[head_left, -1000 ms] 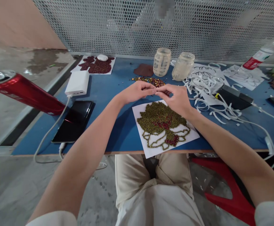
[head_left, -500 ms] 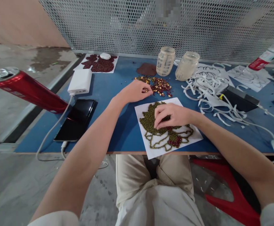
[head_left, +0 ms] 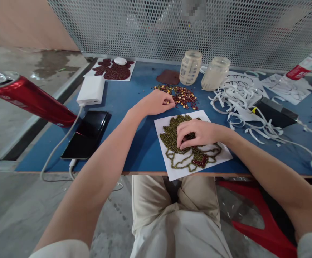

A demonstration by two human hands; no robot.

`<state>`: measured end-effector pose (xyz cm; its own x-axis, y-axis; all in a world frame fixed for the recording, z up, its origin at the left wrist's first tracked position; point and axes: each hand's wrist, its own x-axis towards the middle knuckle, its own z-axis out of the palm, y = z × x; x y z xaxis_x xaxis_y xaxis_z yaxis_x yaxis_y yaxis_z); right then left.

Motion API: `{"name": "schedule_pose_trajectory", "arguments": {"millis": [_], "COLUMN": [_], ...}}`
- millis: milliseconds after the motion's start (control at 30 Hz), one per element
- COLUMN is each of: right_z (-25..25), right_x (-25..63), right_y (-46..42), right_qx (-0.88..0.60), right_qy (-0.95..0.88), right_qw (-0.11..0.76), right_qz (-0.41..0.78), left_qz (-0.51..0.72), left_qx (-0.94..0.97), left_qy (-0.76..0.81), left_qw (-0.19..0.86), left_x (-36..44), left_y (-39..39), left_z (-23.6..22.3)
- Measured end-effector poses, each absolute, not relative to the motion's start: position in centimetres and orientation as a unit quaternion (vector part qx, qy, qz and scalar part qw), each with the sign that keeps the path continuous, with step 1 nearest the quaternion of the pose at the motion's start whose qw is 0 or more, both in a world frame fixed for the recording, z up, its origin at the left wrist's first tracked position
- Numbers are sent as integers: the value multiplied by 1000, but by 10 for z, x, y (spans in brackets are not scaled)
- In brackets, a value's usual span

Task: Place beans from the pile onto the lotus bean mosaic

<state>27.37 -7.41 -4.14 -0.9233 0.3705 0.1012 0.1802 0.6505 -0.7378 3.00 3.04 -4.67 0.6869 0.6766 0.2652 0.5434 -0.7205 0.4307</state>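
My left hand (head_left: 158, 101) rests at the near left edge of a pile of mixed red beans and yellow kernels (head_left: 186, 96). Its thumb and fingers are curled together, and what they hold, if anything, is hidden. A white sheet of paper (head_left: 175, 174) lies at the table's front edge, its near corner jutting over. Green mung beans (head_left: 170, 134) on it form a leafy shape with outlined petals, and dark red beans (head_left: 203, 161) fill a small patch near the bottom. Over the middle of this picture, my right hand (head_left: 196, 132) has its fingertips pinched down; anything between them is too small to name.
Two cloudy jars (head_left: 190, 68) stand behind the pile beside a brown flat patch (head_left: 168, 77). Paper strips (head_left: 239, 100) and a black box (head_left: 275, 111) lie right. On the left are a phone (head_left: 87, 134), power bank (head_left: 91, 89), red can (head_left: 35, 98) and red-bean picture (head_left: 115, 71).
The right hand has shifted very slightly over the mung beans, its fingers still pinched. The left hand stays at the pile's edge. The whole view has moved a little.
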Motion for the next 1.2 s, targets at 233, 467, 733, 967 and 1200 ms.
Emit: {"name": "schedule_pose_trajectory", "arguments": {"millis": [233, 467, 733, 967, 1200], "right_z": [-44, -42, -38, -48, -52], "right_x": [266, 264, 273, 290, 287], "right_y": [-79, -79, -73, -54, -51], "right_qx": [-159, -172, -249, -354, -366], "right_qy": [-916, -930, -874, -870, -876], "right_qw": [112, 99, 223, 296, 279], "right_qz": [352, 309, 352, 174, 148], "left_qz": [199, 196, 188, 140, 72], "left_qx": [904, 904, 890, 864, 865], "left_qy": [344, 350, 400, 477, 494], "left_qw": [158, 147, 116, 79, 56], "left_x": [30, 29, 20, 10, 4], "left_y": [32, 33, 33, 31, 44], "left_z": [-48, -47, -37, -20, -33]}}
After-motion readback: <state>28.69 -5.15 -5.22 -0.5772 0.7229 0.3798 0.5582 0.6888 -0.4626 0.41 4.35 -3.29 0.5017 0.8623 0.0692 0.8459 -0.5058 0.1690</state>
